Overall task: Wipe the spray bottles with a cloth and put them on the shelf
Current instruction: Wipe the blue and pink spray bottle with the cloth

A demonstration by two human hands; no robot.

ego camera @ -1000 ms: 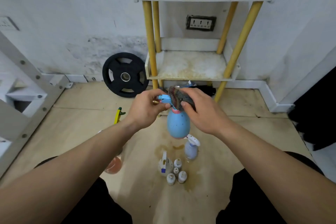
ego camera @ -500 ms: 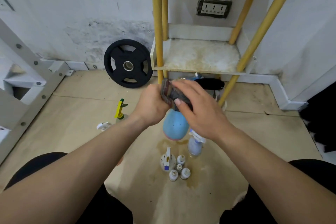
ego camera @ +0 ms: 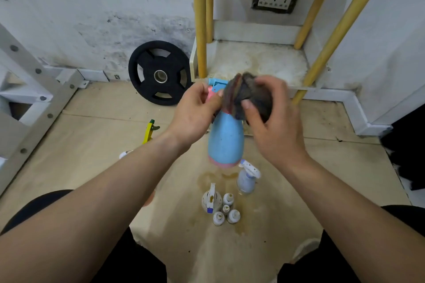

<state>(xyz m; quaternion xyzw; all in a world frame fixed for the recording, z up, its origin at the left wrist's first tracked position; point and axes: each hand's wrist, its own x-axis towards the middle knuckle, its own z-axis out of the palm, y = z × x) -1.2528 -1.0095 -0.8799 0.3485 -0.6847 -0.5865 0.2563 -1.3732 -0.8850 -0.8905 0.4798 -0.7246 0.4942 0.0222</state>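
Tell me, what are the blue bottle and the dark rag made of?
The blue bottle looks like plastic: smooth, matte, evenly coloured, with a pink band at its base. The dark rag in the right hand seems to be soft fabric, since it bunches into folds. The exact fibre is unclear.

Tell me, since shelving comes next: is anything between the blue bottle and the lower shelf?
Nothing visible. The blue bottle hangs in front of the bare lower shelf, between its yellow front posts.

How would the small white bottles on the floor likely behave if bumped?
The small white bottles look light and stand tightly clustered, so a nudge would probably topple several together. They appear round, so a fallen one may roll on the smooth floor. Contents can't be judged.
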